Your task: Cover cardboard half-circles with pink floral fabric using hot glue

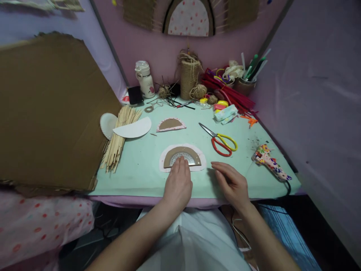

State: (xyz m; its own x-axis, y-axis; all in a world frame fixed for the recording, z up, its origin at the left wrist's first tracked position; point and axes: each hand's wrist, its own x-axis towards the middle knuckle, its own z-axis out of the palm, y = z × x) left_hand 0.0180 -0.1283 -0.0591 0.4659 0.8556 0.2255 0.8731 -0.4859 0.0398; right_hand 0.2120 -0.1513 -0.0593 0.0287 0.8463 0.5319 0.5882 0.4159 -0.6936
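Observation:
My left hand [178, 182] lies flat with its fingers stretched out, fingertips pressing on a brown cardboard arch [182, 155] that lies on a pale pink half-round fabric piece [200, 156]. My right hand [231, 184] rests on the mint-green table [141, 169] just right of that piece, fingers loosely extended and holding nothing. A second half-round cardboard and fabric piece [170, 124] lies farther back.
Red and yellow scissors [222, 142] lie right of the arch; a patterned glue gun [270, 162] sits near the right edge. A bundle of wooden sticks [120, 137], a white half-round paper [132, 128] and a large cardboard sheet [47, 113] are at left. Twine, a bottle [145, 79] and pipe cleaners crowd the back.

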